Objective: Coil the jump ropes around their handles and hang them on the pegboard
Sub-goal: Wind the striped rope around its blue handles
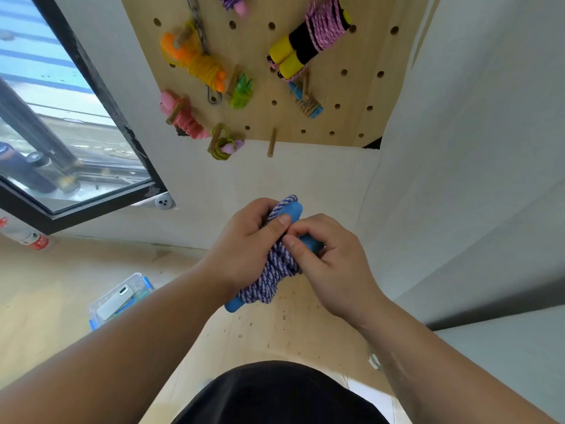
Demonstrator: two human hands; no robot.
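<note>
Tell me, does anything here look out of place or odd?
Two things. A plastic bottle lies on its side on the floor below the window, not upright. On the pegboard, a metal chain hangs among the coiled jump ropes. The blue-handled rope in the left hand and right hand looks neatly wound.

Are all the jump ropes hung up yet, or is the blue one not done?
Several coiled ropes already hang on the pegboard, like the orange one and the pink one. In hand: the left hand and right hand grip the blue-and-white rope, wound round its blue handles, apparently finishing the wrap. Left: hang it, perhaps on the bare peg at the bottom.
</note>
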